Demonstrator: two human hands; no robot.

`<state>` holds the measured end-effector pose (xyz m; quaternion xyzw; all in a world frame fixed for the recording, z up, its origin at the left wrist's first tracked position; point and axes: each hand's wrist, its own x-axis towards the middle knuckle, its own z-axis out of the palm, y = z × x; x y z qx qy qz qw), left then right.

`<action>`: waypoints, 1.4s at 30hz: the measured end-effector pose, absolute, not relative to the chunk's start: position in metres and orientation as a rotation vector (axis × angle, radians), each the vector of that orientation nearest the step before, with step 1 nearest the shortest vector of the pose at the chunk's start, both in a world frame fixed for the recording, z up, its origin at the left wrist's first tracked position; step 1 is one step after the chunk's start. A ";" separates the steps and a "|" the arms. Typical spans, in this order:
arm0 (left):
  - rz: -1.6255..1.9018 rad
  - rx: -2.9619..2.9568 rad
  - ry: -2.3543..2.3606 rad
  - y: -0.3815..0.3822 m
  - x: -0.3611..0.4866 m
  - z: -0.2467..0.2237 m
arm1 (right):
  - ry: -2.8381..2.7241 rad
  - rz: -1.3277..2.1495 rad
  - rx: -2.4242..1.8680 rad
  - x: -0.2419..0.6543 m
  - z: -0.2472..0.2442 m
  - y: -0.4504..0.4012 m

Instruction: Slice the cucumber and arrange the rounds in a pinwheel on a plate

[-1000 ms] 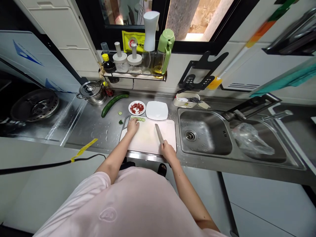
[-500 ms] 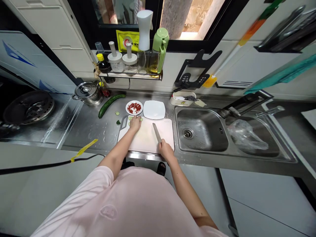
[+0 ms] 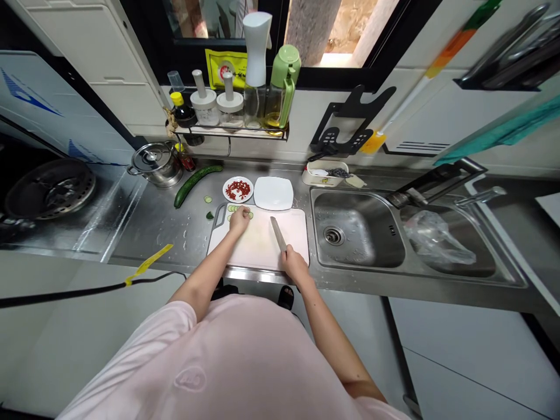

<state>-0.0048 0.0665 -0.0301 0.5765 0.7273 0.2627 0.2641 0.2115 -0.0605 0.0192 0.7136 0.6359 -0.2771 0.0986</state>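
Steel kitchen counter [image 3: 164, 230], with a knife [image 3: 277, 233] in hand and cucumber slices [image 3: 233, 208] on a cutting board [image 3: 254, 240]

Fingers of the left hand [image 3: 239, 220] are curled and close together near the cutting board's far left corner, right beside the cucumber slices; whether they pinch one cannot be told. The right hand [image 3: 296, 265] is closed around the knife's handle toward the board's near right corner. The blade slants away and leftward, its tip toward the far edge; whether it touches the board is unclear.

Most of the slices sit in that far left corner, by the grey handle [image 3: 219, 216] on the board's left edge. Just off this edge, on the counter, lie a dark green cucumber end [image 3: 209, 215] and a loose slice [image 3: 207, 199].

Beyond the board's far edge stand a small round plate [image 3: 227, 195] of chopped red pieces [image 3: 238, 189] and, to its right, a white square plate [image 3: 273, 193]. A whole cucumber [image 3: 191, 185] lies aslant farther left, near a lidded steel pot [image 3: 163, 174] toward the counter's back edge. Past the board's right edge is a double-bowl sink [image 3: 365, 224], a clear plastic bag [image 3: 437, 240] in its right bowl.
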 end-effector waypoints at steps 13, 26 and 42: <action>0.703 1.462 1.963 0.014 -0.015 -0.033 | 1.886 -0.849 2.122 0.213 0.016 -0.059; 0.635 1.601 2.006 0.014 -0.023 -0.037 | 1.890 -0.829 2.109 0.214 0.017 -0.059; 0.503 1.499 2.110 0.025 -0.027 -0.036 | 2.133 -0.730 1.848 0.169 0.033 -0.082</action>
